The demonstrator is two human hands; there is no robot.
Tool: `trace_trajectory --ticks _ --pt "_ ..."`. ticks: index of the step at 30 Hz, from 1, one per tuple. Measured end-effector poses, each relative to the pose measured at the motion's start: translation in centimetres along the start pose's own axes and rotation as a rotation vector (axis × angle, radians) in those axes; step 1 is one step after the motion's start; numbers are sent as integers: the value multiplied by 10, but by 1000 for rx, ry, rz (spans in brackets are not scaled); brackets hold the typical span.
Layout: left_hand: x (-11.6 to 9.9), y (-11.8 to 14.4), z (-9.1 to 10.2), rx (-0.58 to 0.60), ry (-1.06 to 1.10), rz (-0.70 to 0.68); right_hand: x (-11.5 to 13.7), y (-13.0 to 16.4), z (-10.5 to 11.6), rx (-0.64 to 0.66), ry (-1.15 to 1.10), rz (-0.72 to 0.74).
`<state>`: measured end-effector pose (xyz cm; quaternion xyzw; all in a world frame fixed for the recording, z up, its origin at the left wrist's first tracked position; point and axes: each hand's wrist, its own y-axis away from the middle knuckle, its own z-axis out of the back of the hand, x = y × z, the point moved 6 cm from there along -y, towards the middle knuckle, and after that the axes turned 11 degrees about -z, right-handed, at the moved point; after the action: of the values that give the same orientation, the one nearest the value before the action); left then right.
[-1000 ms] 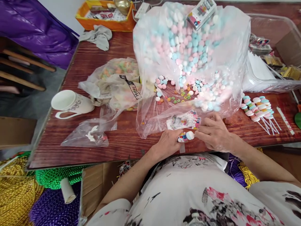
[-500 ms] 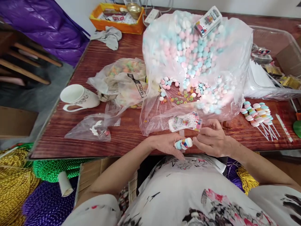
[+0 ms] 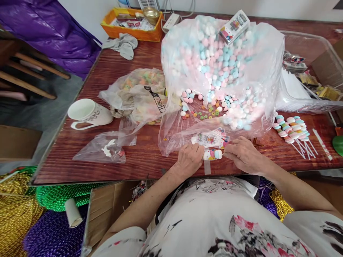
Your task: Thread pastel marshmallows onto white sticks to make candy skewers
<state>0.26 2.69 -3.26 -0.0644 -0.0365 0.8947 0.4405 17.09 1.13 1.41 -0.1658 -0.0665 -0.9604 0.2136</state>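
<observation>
Left hand [image 3: 190,157] now curls round marshmallows [image 3: 213,154], levelling them by the table's [image 3: 150,170] near edge; right hand [image 3: 245,154] half-curled alongside, hold unclear

left fingers [image 3: 197,150] have curled and the candy stack [image 3: 213,154] has levelled.

The head camera looks down across the table [image 3: 147,153].

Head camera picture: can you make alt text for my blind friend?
A person's left hand holds a small stack of pastel pieces, the right hand close to its other end, over a reddish table. Behind is a big clear bag of more pieces; a mug is left, stacks on sticks right.
</observation>
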Motion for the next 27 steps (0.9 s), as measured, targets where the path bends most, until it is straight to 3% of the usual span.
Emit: trace_trajectory --ticks 8,13,19,24,27 --pt "-11 2 -4 -72 46 -73 7 -1 -3 97 -38 25" --pt "-14 -2 -11 2 185 -5 20 -5 -13 -6 35 60" --pt "-2 5 -8 82 470 124 13 0 -1 -86 64 204" --pt "-18 -3 -8 167 850 73 28 6 -1 -187 40 400" --pt "-26 -10 -9 185 916 52 42 7 -12 -255 46 481"
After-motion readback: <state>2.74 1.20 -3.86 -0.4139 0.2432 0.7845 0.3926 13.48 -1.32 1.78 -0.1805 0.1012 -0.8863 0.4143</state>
